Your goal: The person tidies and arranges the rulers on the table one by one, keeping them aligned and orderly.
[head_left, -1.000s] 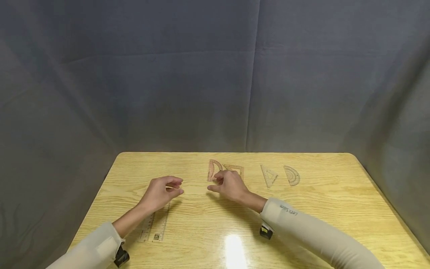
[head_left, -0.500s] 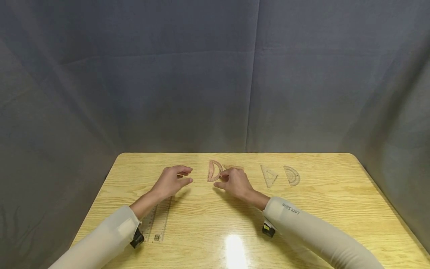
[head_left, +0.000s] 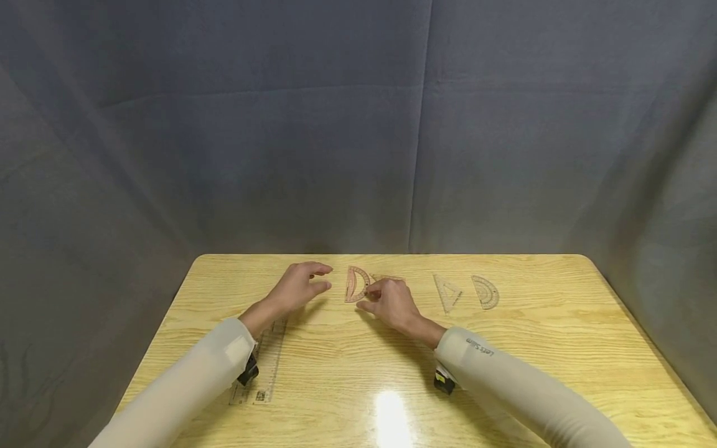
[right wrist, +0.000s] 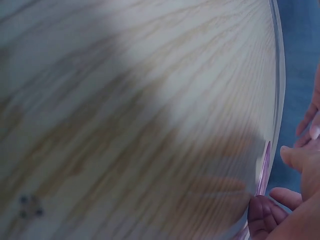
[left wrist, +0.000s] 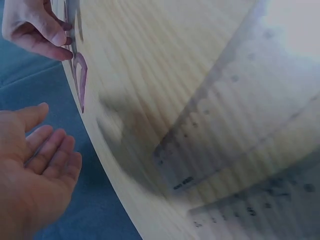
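Observation:
A pink protractor (head_left: 351, 284) lies flat near the far side of the table, also seen edge-on in the left wrist view. My right hand (head_left: 394, 305) is low over the table with fingertips at the protractor's curved edge and the thumb held apart. Partly hidden beneath that hand is an orange-tinted set square (head_left: 386, 277). To the protractor's left, my left hand (head_left: 297, 287) hovers with its fingers loosely bent and nothing in them. Its palm and spread thumb show in the left wrist view.
Two clear rulers (head_left: 271, 361) lie under the left forearm. Toward the right are a clear triangular set square (head_left: 447, 292) and a clear protractor (head_left: 485, 292). A grey curtain (head_left: 358, 155) hangs beyond the wooden table (head_left: 504, 367).
My left hand has travelled forward and right toward the pink protractor. The right hand has shifted slightly right, uncovering more of its curved edge.

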### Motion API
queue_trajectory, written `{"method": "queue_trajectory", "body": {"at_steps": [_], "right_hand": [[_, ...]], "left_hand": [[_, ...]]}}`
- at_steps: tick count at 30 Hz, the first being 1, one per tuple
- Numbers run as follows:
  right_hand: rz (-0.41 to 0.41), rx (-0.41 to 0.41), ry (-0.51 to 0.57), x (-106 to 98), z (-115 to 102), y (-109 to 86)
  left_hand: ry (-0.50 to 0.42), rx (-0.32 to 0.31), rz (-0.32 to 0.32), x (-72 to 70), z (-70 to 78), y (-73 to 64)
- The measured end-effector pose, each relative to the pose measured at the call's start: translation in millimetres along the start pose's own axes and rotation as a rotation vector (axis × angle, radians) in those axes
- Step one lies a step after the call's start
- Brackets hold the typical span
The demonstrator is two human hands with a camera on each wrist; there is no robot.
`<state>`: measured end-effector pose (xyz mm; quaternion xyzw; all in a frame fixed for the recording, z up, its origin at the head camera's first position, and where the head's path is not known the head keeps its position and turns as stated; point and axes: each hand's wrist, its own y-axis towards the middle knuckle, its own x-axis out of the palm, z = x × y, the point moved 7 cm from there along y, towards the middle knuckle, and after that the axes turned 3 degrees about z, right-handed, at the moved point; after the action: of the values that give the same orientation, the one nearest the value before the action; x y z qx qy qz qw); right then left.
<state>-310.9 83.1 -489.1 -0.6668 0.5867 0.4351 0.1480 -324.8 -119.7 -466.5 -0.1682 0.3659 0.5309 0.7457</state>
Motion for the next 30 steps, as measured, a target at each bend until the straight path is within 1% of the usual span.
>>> {"method": "queue_trajectory", "body": {"at_steps": [3, 7, 12, 17, 19, 23, 28, 30], "right_hand": [[-0.003, -0.020, -0.002, 2, -2, 0.4], [-0.008, -0.048, -0.001, 3, -5, 0.8], [-0.007, -0.049, -0.007, 3, -6, 1.3], [-0.020, -0.057, -0.018, 4, -6, 0.1], [-0.022, -0.067, -0.026, 5, -5, 0.1], [-0.029, -0.082, -0.040, 7, -6, 0.7], [-0.046, -0.098, -0.054, 6, -8, 0.3], [-0.046, -0.095, -0.060, 5, -7, -0.1]], "left_hand": [[0.029, 0.002, -0.020, 3.0, 0.9, 8.8], [0.030, -0.012, -0.044, 7.8, 0.8, 18.7], [0.037, -0.007, -0.058, 16.6, -0.6, 31.1], [0.095, 0.037, -0.069, 24.8, 2.1, 43.4], [0.122, 0.073, -0.066, 27.7, 5.4, 47.7], [0.159, 0.104, -0.063, 34.9, 7.4, 52.4], [0.203, 0.090, -0.075, 43.5, 5.0, 54.6], [0.207, 0.099, -0.083, 46.0, 5.6, 55.2]]}}
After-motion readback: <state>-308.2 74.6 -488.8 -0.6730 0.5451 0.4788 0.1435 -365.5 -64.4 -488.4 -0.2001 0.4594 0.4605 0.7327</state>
